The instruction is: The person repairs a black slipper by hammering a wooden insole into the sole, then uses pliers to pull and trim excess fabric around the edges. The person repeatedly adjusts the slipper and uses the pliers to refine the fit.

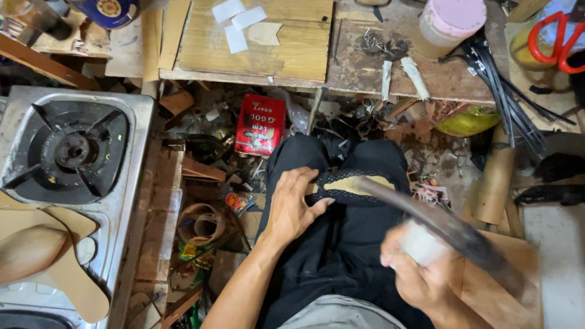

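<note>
**Shoe sole pressed on the lap, blade in the other hand**

Shoe sole (356,186), tan inside with a dark meshed edge, lies across my knees on the black trousers (332,244), near the middle of the view. My left hand (292,207) lies flat on its left end, fingers spread and pressing it down, thumb toward the near side. My right hand (420,265) is closed around the pale wrapped handle of a long dark blade (451,228); the blade runs from the near right up to the sole, and its tip sits over the sole's right part. Hand and blade are blurred, so I cannot tell whether the edge touches the sole.

At the far left stands a steel gas stove (131,183) with a black burner. Tan leather insole cut-outs (73,268) lie over its near part, with a wooden shoe last (27,253) on top of them. On the cluttered floor beyond my knees lies a red packet (261,125) among scraps. A wooden workboard (268,42) spans the far side, with white paper slips (237,21) on it. Further right on the bench are a pink-lidded jar (448,24) and red-handled scissors (557,42) at the far right corner. A cardboard roll (493,183) stands right of my knees.
</note>
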